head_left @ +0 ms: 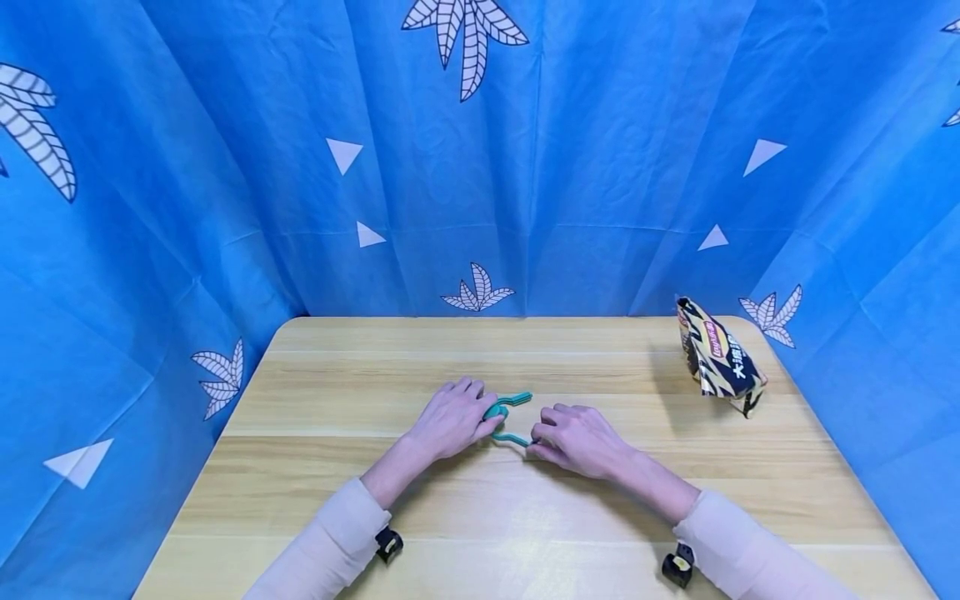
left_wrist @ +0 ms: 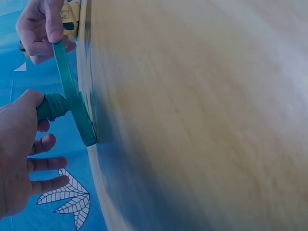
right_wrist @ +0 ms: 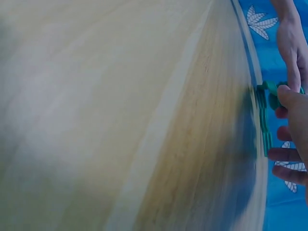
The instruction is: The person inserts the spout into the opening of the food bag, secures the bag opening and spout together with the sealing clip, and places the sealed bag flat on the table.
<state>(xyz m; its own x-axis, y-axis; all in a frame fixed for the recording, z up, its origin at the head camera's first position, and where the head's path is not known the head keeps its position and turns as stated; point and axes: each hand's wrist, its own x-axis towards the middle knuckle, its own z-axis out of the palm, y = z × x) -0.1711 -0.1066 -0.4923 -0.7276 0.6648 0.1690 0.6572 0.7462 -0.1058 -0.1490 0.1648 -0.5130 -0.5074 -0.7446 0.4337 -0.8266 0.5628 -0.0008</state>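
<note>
A green bag clip [head_left: 517,399] with a round ribbed cap [left_wrist: 52,107] lies between the two hands, low over the table. Its two long arms are spread apart and point right in the head view. My left hand [head_left: 453,419] holds the clip at the cap, thumb and forefinger on it, while its other fingers stay loosely spread. From the right, my right hand [head_left: 577,440] pinches the tip of the nearer arm between thumb and fingers. The farther arm's tip is free. Part of the cap is hidden under the left hand.
A black and gold chip bag [head_left: 720,350] stands at the table's back right, beyond the right hand. The light wooden table [head_left: 360,367] ends at a blue patterned curtain [head_left: 600,125] behind and on both sides. Wrist cameras sit under both sleeves.
</note>
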